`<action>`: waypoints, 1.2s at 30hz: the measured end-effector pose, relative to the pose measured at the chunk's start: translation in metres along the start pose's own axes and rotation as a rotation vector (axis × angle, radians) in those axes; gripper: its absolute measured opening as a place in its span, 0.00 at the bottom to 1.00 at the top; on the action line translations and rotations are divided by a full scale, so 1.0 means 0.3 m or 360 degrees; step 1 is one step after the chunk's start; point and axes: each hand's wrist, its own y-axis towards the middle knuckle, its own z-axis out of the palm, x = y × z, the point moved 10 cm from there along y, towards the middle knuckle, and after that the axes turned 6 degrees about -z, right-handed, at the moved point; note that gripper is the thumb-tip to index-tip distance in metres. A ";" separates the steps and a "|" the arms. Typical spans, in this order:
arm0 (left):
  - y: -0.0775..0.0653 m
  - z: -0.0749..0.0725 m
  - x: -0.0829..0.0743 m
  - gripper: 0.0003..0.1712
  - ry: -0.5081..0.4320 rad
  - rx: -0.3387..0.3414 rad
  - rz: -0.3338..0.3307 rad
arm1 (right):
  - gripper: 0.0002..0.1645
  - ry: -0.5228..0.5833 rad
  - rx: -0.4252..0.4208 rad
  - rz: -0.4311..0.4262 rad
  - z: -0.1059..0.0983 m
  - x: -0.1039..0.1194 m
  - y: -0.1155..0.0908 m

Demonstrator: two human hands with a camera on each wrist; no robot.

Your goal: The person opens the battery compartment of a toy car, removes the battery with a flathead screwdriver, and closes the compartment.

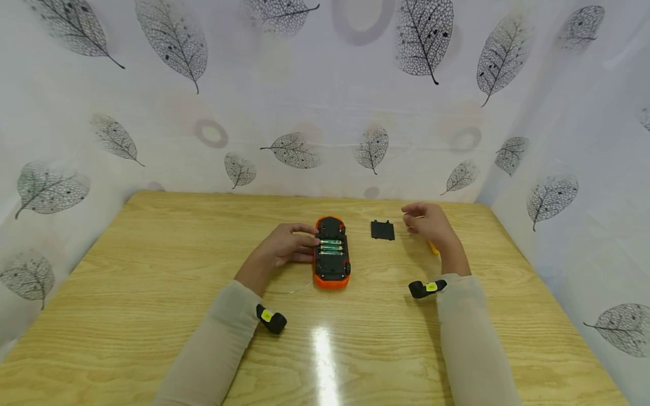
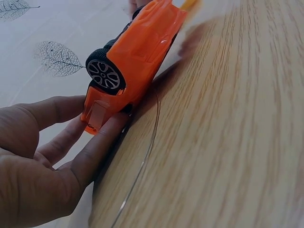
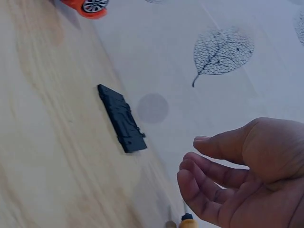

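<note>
Notice the car [image 1: 331, 269] belly-up on the tabletop [image 1: 152, 270], pinched by the left hand [image 1: 284, 245]; best to brace it level, leaving the batteries [image 1: 331, 247] uncovered. Farther off, find the right hand [image 1: 429, 223], loosely curled, holding nothing, near the cover [image 1: 382, 230].

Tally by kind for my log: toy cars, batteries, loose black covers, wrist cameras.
Toy car: 1
Batteries: 3
Loose black cover: 1
Wrist cameras: 2
Total: 7
</note>
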 end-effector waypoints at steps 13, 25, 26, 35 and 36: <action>-0.002 0.003 -0.003 0.22 -0.0002 0.0016 0.0003 | 0.27 -0.0078 -0.0022 0.0051 -0.142 -0.056 -0.054; -0.004 0.003 -0.002 0.22 0.0010 0.0002 0.0002 | 0.33 -0.0207 0.0099 0.0214 -0.171 -0.140 -0.082; -0.005 0.002 -0.002 0.22 0.0012 -0.0001 0.0001 | 0.34 -0.0207 0.0112 0.0224 -0.169 -0.146 -0.081; -0.002 0.007 -0.004 0.23 0.0002 0.0024 -0.0008 | 0.35 -0.0260 0.0170 0.0246 -0.153 -0.183 -0.063; -0.002 0.008 -0.004 0.23 -0.0001 0.0031 -0.0004 | 0.35 -0.0262 0.0172 0.0241 -0.150 -0.185 -0.059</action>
